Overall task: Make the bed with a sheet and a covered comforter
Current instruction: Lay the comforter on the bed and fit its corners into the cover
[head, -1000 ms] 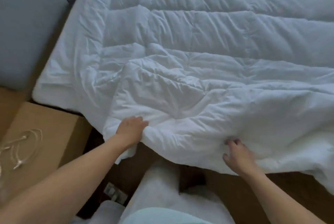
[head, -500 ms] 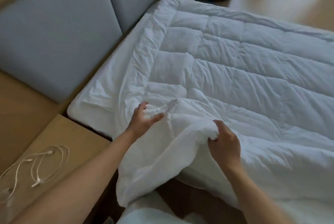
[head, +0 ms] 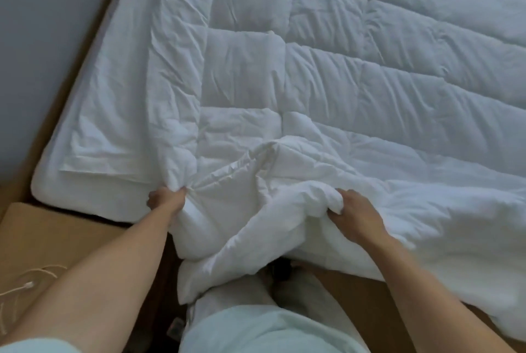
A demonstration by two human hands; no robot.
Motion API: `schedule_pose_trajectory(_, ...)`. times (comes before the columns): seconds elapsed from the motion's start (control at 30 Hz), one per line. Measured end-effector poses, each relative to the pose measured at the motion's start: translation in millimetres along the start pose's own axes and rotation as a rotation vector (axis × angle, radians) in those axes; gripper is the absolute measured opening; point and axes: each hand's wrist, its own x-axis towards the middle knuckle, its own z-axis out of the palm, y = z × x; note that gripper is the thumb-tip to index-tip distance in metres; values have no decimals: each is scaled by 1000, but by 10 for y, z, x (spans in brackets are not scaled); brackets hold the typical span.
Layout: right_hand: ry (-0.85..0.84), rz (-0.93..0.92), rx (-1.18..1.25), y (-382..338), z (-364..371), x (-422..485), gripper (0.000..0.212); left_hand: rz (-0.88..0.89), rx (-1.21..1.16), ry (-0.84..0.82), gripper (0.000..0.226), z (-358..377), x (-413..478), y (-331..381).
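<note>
Both hands hold the white comforter. Left hand grips a fold tight. Right hand squeezes a bunched edge.

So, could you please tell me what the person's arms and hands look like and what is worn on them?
Both forearms are bare, and the left hand and right hand carry no gloves, rings or watch that I can see. A pale greenish short sleeve shows at the left upper arm, in the bottom corner.

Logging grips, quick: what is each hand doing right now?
The left hand grips the comforter near its corner.
The right hand grips a bunched fold of the comforter.
</note>
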Motion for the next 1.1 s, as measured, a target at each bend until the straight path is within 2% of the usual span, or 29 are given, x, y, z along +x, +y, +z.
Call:
schedule_pose_trajectory(0.03, -170, -26, -84, -41, -39, 52, 30, 48, 41, 5, 67, -27, -103, 74)
schedule_pose_trajectory(0.1, -506, -73, -267, -193, -172, 166, 59, 180, 11, -16, 55, -89, -432, 232)
schedule_pose_trajectory(0.13, -618, -85, -328, -310, -257, 218, 68, 252, -17, -22, 49, -114, -598, 300)
schedule_pose_trajectory(0.17, -658, -106, -337, -430, -327, 277, 70, 320, -43, -13, 44, -147, -773, 362)
schedule_pose_trajectory(0.23, -525, -194, -178, -695, -444, 393, 70, 451, -85, 22, 34, -224, -1118, 523)
schedule_pose_trajectory(0.3, -273, -301, 208, -1045, -509, 448, 80, 541, -109, 26, 31, -334, -1449, 765)
schedule_pose_trajectory(0.37, -120, -390, 500, -1449, -587, 448, 84, 624, -101, -31, 38, -413, -1755, 1022)
schedule_pose_trajectory(0.43, -87, -428, 612, -1772, -649, 475, 86, 683, -73, -134, 37, -426, -2008, 1209)
schedule_pose_trajectory(0.53, -117, -350, 684, -1941, -777, 679, 79, 723, -42, -221, 36, -376, -2214, 1271)
schedule_pose_trajectory(0.6, -111, -337, 577, -1840, -812, 786, 67, 718, 5, -275, 27, -352, -2237, 1216)
schedule_pose_trajectory(0.67, -35, -339, 426, -1635, -749, 859, 66, 718, 92, -264, 21, -379, -2161, 1152)
schedule_pose_trajectory(0.77, 60, -248, 259, -1174, -534, 1024, 76, 672, 535, -30, 63, -531, -1711, 1070)
schedule_pose_trajectory(0.8, 69, -197, 190, -1011, -475, 1102, 77, 640, 653, -20, 76, -579, -1532, 1021)
schedule_pose_trajectory(0.9, 59, 3, 65, -708, -417, 1275, 72, 558, 849, -236, 96, -581, -1040, 815)
schedule_pose_trajectory(1.0, 97, 272, -171, -968, -419, 1402, 75, 491, 717, -587, 94, -405, -808, 642)
schedule_pose_trajectory(1.03, 192, 260, -248, -1142, -395, 1451, 80, 486, 685, -670, 92, -333, -732, 603)
schedule_pose_trajectory(1.1, 451, -32, -272, -1556, -297, 1544, 82, 551, 679, -738, 84, -196, -568, 573)
